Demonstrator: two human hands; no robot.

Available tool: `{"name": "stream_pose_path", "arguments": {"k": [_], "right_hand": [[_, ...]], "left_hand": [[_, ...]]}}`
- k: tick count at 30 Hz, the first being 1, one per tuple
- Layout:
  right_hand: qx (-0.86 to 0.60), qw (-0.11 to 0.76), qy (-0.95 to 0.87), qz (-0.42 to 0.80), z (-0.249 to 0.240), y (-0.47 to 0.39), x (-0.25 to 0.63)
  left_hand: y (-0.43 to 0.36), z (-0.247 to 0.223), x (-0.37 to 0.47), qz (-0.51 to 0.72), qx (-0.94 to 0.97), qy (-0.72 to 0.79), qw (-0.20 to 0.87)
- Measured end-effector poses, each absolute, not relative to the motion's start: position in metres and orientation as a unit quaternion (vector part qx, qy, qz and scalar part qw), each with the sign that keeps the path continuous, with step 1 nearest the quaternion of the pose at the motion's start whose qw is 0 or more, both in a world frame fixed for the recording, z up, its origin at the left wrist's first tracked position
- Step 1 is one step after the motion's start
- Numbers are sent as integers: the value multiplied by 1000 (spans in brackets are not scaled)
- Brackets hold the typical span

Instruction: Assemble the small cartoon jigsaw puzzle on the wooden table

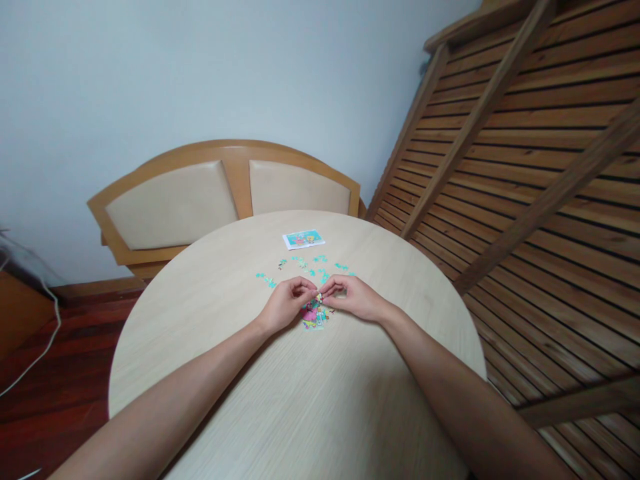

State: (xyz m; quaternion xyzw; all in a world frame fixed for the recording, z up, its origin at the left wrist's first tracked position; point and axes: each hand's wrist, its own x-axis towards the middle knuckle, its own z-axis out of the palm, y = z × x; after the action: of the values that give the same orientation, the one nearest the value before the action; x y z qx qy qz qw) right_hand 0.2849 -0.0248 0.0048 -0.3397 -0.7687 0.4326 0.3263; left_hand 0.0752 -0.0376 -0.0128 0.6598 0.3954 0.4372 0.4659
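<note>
My left hand (pixel 289 301) and my right hand (pixel 353 297) meet fingertip to fingertip over the middle of the table. Between their pinched fingers is a small jigsaw puzzle piece (pixel 320 297), pale with dark marks, gripped from both sides. Just below lies a partly joined puzzle (pixel 313 317) in pink, yellow and teal, its upper part hidden by my fingers. Loose teal puzzle pieces (pixel 324 275) are scattered beyond my hands, with more small pieces (pixel 270 282) off to the left. Farther back rests a picture card (pixel 303 239) showing cartoon figures on teal.
The pieces lie on a round, pale wooden table (pixel 210 373). Behind it stands a wooden bench back (pixel 240 173) with cream panels, against a white wall. A slatted wooden panel (pixel 525 153) leans at the right. A white cable (pixel 55 320) hangs at the left.
</note>
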Motion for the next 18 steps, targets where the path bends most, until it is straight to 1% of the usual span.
{"name": "stream_pose_path", "arguments": {"k": [5, 12, 18], "right_hand": [[-328, 324, -781, 423, 10, -26, 285], [-339, 342, -777, 406, 10, -25, 285], [-355, 306, -769, 434, 8, -24, 286]], "left_hand": [[-38, -13, 74, 431, 659, 397, 472], [-38, -17, 74, 413, 672, 392, 474], [-38, -22, 75, 404, 680, 402, 461]]}}
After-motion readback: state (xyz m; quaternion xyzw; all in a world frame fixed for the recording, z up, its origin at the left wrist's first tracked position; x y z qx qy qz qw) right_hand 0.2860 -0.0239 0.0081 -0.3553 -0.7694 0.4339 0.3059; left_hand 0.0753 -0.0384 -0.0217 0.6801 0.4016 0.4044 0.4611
